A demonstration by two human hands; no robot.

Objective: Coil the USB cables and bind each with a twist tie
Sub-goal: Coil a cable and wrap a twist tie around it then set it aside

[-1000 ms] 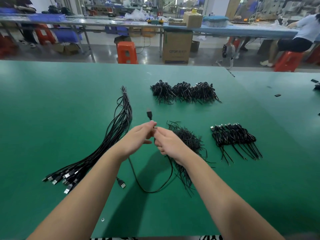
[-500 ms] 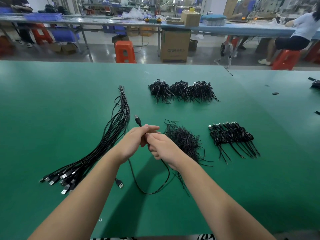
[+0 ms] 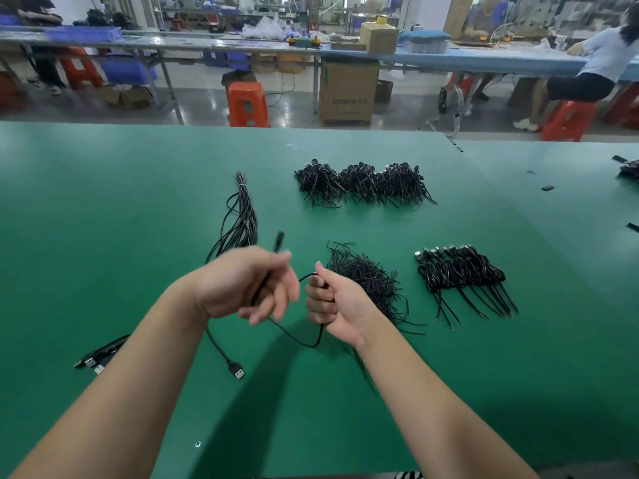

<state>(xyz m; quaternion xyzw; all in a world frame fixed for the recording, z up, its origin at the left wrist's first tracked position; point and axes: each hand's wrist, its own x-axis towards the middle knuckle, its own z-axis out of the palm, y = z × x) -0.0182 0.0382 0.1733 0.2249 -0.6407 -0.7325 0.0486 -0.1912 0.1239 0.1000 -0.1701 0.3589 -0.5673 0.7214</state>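
Note:
Above the green table (image 3: 103,236), both hands hold one black USB cable (image 3: 297,338). My left hand (image 3: 242,283), blurred by motion, pinches the cable near one end, whose plug sticks up past the fingers. My right hand (image 3: 333,302) grips the cable in a fist, a loop showing at its top. The slack sags between the hands, and the USB plug (image 3: 237,369) lies on the table below my left wrist. A bundle of loose straight cables (image 3: 242,216) lies to the left. A pile of black twist ties (image 3: 366,281) sits just right of my right hand.
A row of coiled, tied cables (image 3: 463,271) lies to the right. Three larger heaps of bound cables (image 3: 359,183) sit further back. Plugs of the loose bundle (image 3: 95,357) show near my left forearm. Beyond the table are orange stools, cardboard boxes and seated people.
The hands have drawn apart; they were touching before. My left hand has swung left and blurred, my right hand has closed into a fist round the cable, and the USB plug slid right.

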